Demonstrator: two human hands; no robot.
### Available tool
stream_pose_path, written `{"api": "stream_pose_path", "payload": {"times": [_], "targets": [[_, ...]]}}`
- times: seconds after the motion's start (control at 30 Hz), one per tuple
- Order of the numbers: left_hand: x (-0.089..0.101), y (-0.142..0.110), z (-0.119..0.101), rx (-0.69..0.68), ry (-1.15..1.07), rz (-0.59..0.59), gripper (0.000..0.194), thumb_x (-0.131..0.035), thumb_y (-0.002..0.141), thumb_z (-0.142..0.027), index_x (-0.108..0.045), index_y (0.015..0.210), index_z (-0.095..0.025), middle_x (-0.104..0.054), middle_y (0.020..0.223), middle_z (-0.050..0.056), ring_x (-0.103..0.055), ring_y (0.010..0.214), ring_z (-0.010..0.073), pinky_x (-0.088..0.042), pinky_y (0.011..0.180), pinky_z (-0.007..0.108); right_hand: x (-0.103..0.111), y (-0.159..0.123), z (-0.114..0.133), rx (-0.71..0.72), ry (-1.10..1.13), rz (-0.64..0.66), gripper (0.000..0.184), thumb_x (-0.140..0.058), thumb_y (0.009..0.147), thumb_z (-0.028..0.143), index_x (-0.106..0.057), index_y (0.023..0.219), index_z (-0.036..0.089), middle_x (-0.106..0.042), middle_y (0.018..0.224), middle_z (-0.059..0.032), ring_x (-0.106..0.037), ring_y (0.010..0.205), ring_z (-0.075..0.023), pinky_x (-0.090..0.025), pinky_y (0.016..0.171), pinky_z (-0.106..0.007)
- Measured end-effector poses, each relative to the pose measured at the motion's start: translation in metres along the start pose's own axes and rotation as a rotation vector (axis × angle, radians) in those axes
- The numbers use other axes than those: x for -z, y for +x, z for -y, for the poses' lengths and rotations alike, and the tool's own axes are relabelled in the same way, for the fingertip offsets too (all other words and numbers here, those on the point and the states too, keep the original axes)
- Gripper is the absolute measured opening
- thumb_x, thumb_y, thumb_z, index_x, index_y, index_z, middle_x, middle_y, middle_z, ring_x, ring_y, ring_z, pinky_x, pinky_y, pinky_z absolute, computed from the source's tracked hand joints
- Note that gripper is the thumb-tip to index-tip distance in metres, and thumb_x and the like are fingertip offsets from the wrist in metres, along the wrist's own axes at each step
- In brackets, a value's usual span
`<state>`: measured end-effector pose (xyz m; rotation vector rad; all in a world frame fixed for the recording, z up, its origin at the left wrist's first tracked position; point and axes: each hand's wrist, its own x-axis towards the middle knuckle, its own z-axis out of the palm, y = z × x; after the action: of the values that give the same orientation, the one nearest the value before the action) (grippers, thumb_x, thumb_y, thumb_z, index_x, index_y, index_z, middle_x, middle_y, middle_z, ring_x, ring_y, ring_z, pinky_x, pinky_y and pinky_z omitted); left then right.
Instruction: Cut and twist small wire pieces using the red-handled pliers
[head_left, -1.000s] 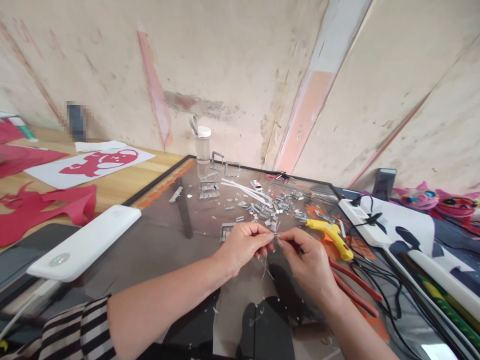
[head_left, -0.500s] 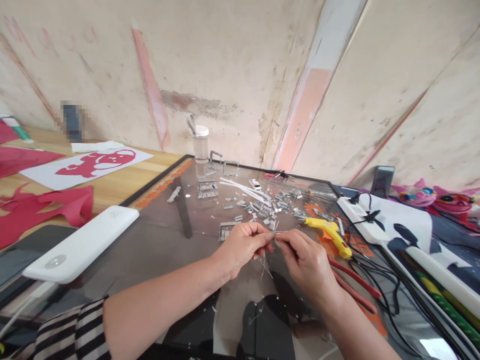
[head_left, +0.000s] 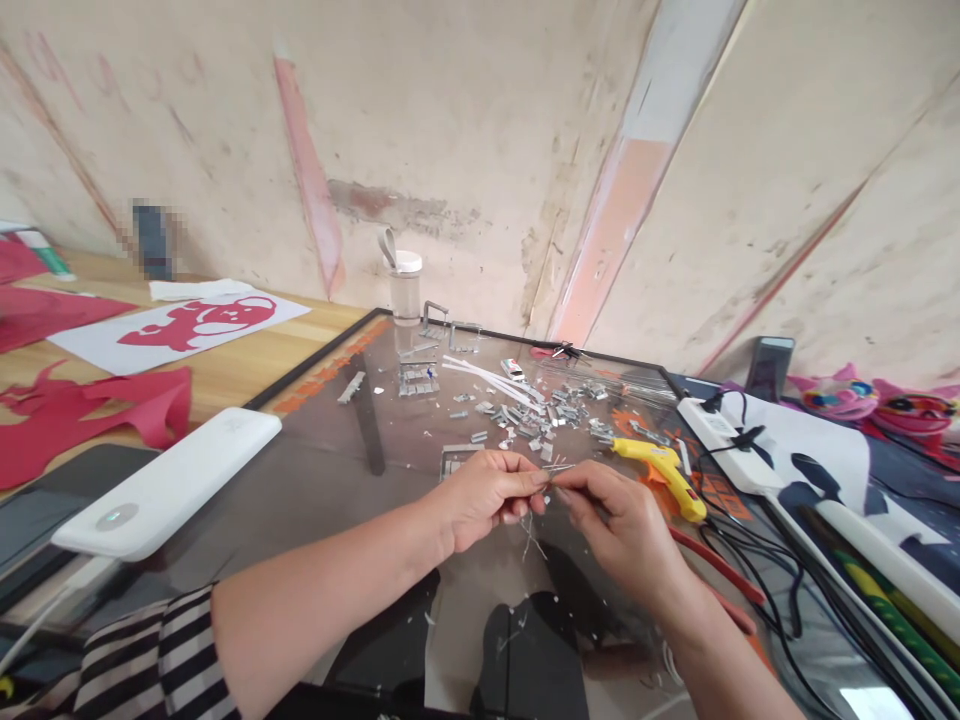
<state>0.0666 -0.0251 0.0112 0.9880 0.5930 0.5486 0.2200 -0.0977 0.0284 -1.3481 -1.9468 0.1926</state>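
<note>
My left hand (head_left: 499,492) and my right hand (head_left: 611,510) meet fingertip to fingertip above the dark glossy tabletop. Both pinch a few thin wires (head_left: 556,467), whose pale ends poke out just above the fingers. How the wires are joined is too small to make out. Thin pale strands (head_left: 534,540) show below my left fingers. Beyond the hands lies a heap of small grey pieces (head_left: 562,405). White strips (head_left: 491,378) rest beside the heap. Partly behind my left hand is a grey framed piece (head_left: 459,458).
A yellow glue gun (head_left: 660,470), red-handled pliers (head_left: 720,560) and black cables (head_left: 772,560) lie right, near a white power strip (head_left: 727,440). On the left are a white power bank (head_left: 169,485) and red paper cutouts (head_left: 97,420). A lidded clear bottle (head_left: 406,295) stands at the back.
The wire ends between my fingers have tilted from nearly upright to lying more toward the right. My hands stay pinched together in almost the same place; the view has shifted slightly.
</note>
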Motion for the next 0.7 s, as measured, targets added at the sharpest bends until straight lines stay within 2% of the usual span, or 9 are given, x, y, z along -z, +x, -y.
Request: {"api": "stream_pose_path", "payload": {"times": [0.13, 0.27, 0.33, 0.43, 0.5, 0.57, 0.7], "targets": [[-0.003, -0.003, 0.000, -0.025, 0.026, -0.013, 0.023, -0.069, 0.064, -0.031, -0.055, 0.061, -0.013, -0.057, 0.051, 0.000, -0.039, 0.039, 0.0028, -0.020, 0.039, 0.017, 0.000, 0.000, 0.002, -0.102, 0.004, -0.022, 0.012, -0.050, 0.080, 0.020, -0.061, 0.076, 0.019, -0.060, 0.063, 0.0009, -0.051, 0.053, -0.0110, -0.039, 0.051, -0.021], [-0.009, -0.006, 0.002, -0.120, 0.095, -0.089, 0.020, -0.065, 0.067, -0.030, -0.055, 0.062, -0.013, -0.056, 0.052, -0.001, -0.040, 0.041, 0.0033, -0.024, 0.041, 0.016, -0.007, -0.002, 0.006, -0.254, 0.048, -0.063, 0.013, -0.051, 0.079, 0.023, -0.058, 0.069, 0.018, -0.055, 0.056, 0.0019, -0.044, 0.049, -0.0100, -0.034, 0.046, -0.021], [-0.012, -0.007, 0.002, -0.173, 0.130, -0.140, 0.018, -0.063, 0.069, -0.029, -0.056, 0.064, -0.013, -0.056, 0.052, -0.001, -0.041, 0.043, 0.0038, -0.026, 0.042, 0.016, -0.013, -0.002, 0.007, -0.365, 0.159, -0.085, 0.015, -0.051, 0.079, 0.027, -0.055, 0.068, 0.017, -0.052, 0.055, 0.0026, -0.042, 0.047, -0.0093, -0.032, 0.043, -0.020], [-0.014, -0.007, 0.003, -0.244, 0.188, -0.190, 0.017, -0.061, 0.070, -0.029, -0.057, 0.065, -0.013, -0.056, 0.053, -0.002, -0.042, 0.045, 0.0047, -0.029, 0.044, 0.017, -0.023, -0.001, 0.006, -0.566, 0.444, -0.085, 0.020, -0.051, 0.078, 0.034, -0.048, 0.066, 0.018, -0.043, 0.050, 0.0064, -0.034, 0.038, -0.0067, -0.027, 0.036, -0.019], [-0.013, -0.006, 0.004, -0.260, 0.208, -0.205, 0.017, -0.061, 0.071, -0.029, -0.057, 0.065, -0.013, -0.056, 0.053, -0.002, -0.042, 0.045, 0.0050, -0.029, 0.044, 0.017, -0.026, 0.000, 0.004, -0.640, 0.575, -0.065, 0.023, -0.050, 0.079, 0.038, -0.045, 0.066, 0.019, -0.041, 0.048, 0.0078, -0.029, 0.033, -0.0056, -0.025, 0.032, -0.019], [-0.011, -0.004, 0.005, -0.239, 0.209, -0.204, 0.018, -0.061, 0.070, -0.030, -0.057, 0.065, -0.013, -0.056, 0.053, -0.001, -0.042, 0.045, 0.0050, -0.029, 0.044, 0.017, -0.025, 0.001, 0.002, -0.594, 0.499, -0.050, 0.022, -0.050, 0.079, 0.037, -0.047, 0.067, 0.019, -0.044, 0.049, 0.0064, -0.033, 0.035, -0.0068, -0.028, 0.034, -0.020], [-0.007, 0.000, 0.004, -0.187, 0.189, -0.184, 0.022, -0.063, 0.066, -0.034, -0.056, 0.064, -0.013, -0.056, 0.053, -0.001, -0.040, 0.043, 0.0047, -0.027, 0.042, 0.017, -0.015, 0.001, -0.002, -0.224, 0.089, -0.060, 0.013, -0.051, 0.080, 0.025, -0.058, 0.073, 0.017, -0.056, 0.065, -0.0013, -0.050, 0.059, -0.0129, -0.039, 0.055, -0.024]]}}
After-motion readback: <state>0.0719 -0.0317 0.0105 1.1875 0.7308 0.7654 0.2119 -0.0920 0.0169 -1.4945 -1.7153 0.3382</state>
